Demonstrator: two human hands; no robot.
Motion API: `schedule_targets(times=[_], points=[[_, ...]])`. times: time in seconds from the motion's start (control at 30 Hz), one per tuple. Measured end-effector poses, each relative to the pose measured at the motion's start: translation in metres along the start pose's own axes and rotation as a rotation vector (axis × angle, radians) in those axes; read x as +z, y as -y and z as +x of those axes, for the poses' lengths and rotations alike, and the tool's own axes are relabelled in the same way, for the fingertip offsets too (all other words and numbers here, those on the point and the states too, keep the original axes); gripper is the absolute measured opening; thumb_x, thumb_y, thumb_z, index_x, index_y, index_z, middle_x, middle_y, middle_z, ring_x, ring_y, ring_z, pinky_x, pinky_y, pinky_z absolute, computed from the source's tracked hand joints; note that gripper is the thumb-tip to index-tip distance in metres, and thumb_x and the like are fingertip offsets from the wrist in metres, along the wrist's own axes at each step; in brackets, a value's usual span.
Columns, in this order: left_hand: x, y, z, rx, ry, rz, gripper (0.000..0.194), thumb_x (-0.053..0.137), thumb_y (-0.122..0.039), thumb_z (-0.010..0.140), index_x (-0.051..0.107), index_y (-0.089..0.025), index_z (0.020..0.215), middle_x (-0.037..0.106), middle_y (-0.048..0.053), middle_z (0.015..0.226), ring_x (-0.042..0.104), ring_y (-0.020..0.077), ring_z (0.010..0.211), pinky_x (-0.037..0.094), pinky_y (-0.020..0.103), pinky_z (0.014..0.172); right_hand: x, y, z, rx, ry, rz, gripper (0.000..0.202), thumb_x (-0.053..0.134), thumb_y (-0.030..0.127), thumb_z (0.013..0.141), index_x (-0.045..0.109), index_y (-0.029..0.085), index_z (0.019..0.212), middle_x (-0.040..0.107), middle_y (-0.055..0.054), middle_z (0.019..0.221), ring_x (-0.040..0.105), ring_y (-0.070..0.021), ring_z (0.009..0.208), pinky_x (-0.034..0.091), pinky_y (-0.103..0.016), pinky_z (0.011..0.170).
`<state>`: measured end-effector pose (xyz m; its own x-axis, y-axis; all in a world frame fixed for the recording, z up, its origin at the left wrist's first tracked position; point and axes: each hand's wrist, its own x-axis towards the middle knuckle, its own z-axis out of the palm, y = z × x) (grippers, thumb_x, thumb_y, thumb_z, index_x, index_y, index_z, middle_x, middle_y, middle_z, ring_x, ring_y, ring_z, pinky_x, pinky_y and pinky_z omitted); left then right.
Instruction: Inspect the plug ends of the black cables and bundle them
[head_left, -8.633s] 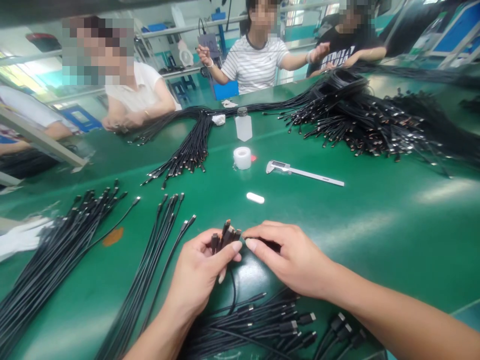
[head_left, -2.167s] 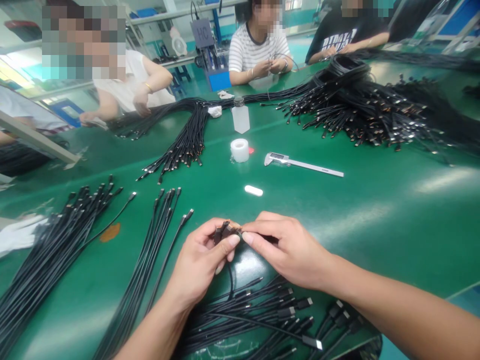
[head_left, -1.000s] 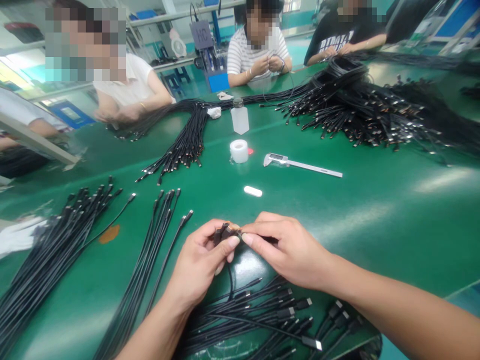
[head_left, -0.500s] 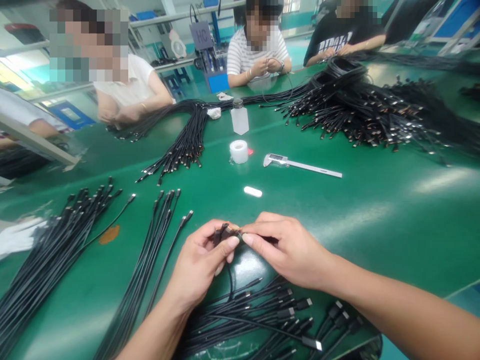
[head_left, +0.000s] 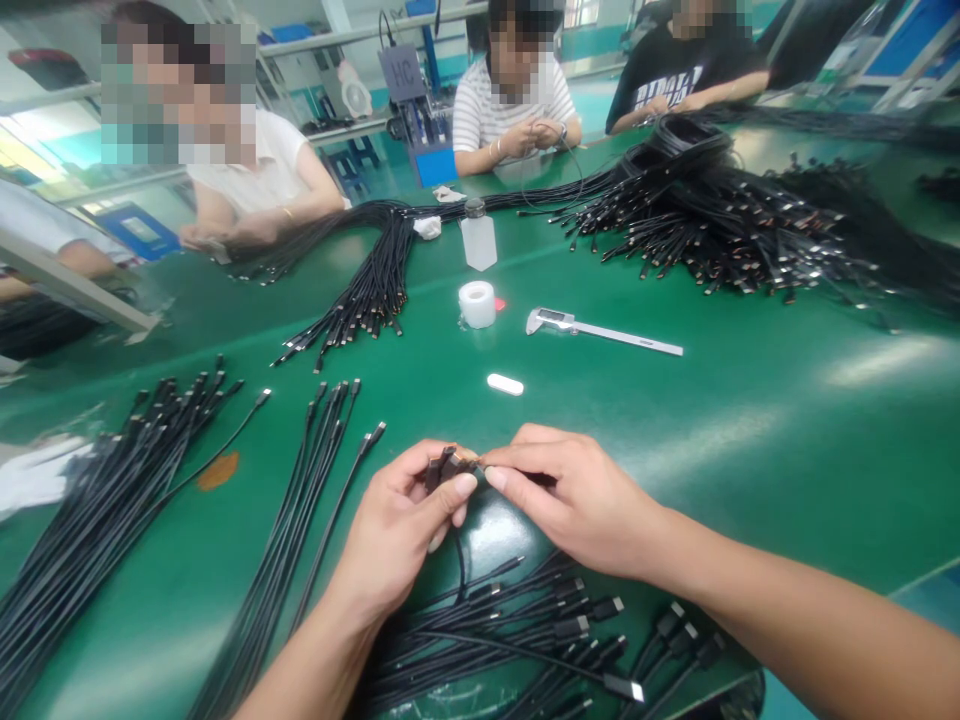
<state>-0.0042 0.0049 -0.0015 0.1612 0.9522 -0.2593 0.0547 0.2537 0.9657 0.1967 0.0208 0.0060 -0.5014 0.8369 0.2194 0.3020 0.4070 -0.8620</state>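
Observation:
My left hand [head_left: 405, 520] is closed around several black cable connectors [head_left: 448, 462] with orange-looking ends. From below its fingers a black cable hangs toward the table. My right hand [head_left: 574, 490] is pinched at the thumb and forefinger, right at the connector tips. A dark slim thing shows under its palm, but what the fingers grip is too small to make out. Beneath both hands lies a bundle of black USB cables [head_left: 517, 625], their plugs pointing mostly right.
Left of my hands lie more cable bundles [head_left: 322, 450]. Ahead are a white oval piece [head_left: 505, 384], a digital caliper [head_left: 607, 333], a white tape roll [head_left: 477, 305] and a bottle [head_left: 479, 240]. A large cable heap [head_left: 697, 215] covers the back right. Co-workers sit across the green table [head_left: 750, 430].
My two hands keep the same position and grip. Across the table at the left, a co-worker's hands have shifted slightly to the left.

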Motion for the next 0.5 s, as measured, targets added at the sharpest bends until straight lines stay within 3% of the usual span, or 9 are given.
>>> schedule_targets(times=[0.27, 0.5], points=[[-0.0008, 0.0000, -0.0006, 0.001, -0.006, 0.006, 0.035, 0.075, -0.041, 0.082, 0.061, -0.017, 0.104, 0.052, -0.002, 0.062, 0.038, 0.0054, 0.050, 0.027, 0.015, 0.041, -0.0003, -0.0018, 0.0007, 0.026, -0.012, -0.021, 0.027, 0.050, 0.021, 0.098, 0.075, 0.021, 0.088, 0.071, -0.001, 0.085, 0.057, -0.0125, 0.081, 0.044, -0.027, 0.073], [-0.0010, -0.0038, -0.0005, -0.009, -0.007, -0.076, 0.033, 0.072, -0.040, 0.085, 0.059, -0.018, 0.105, 0.056, 0.000, 0.069, 0.041, 0.0049, 0.049, 0.023, 0.013, 0.038, 0.0002, -0.0017, 0.0006, 0.021, -0.060, 0.000, 0.023, 0.054, 0.021, 0.096, 0.076, 0.023, 0.103, 0.072, 0.000, 0.087, 0.060, -0.0124, 0.081, 0.046, -0.026, 0.074]])
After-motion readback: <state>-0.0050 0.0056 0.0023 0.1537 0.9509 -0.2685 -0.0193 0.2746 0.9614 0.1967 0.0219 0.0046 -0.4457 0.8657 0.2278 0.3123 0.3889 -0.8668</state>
